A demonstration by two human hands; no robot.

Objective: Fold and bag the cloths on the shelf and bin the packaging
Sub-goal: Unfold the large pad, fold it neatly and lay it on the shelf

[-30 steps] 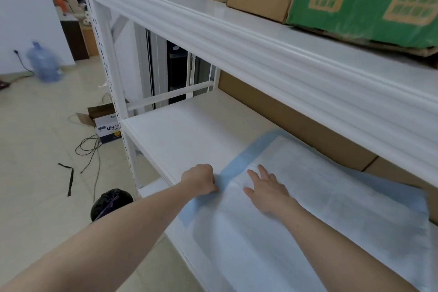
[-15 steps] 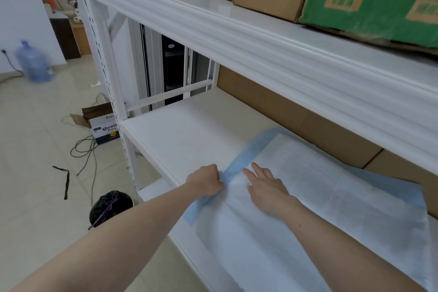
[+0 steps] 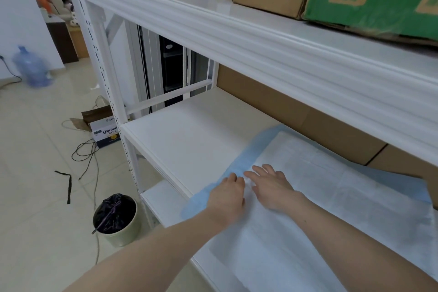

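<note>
A white cloth [image 3: 331, 208] with a blue border lies spread flat on the white shelf [image 3: 189, 140], covering the shelf's right part up to the brown cardboard behind. The left hand [image 3: 227, 193], fingers curled, grips the cloth's blue left edge. The right hand [image 3: 272, 187], fingers straight and spread, presses flat on the cloth just beside the left hand. On the floor left of the shelf stands a bin [image 3: 118, 225] lined with a black bag.
</note>
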